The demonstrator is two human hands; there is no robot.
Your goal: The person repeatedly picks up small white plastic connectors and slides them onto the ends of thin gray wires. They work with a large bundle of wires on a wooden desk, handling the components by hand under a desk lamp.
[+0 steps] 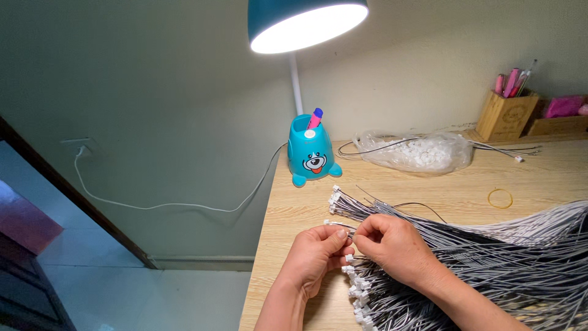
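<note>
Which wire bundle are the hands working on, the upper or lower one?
The upper bundle: both hands, left and right, pinch a wire by it; the lower bundle lies under the right wrist.

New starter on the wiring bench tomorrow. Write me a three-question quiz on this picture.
1. True or false: both hands pinch the same thin wire.
2. Which lies nearest the rubber band? A) plastic bag B) wooden pen holder C) lamp base
3. What colour are the plugs on the wire ends?

Key:
1. True: left hand and right hand meet on it.
2. A, the plastic bag.
3. White.
</note>
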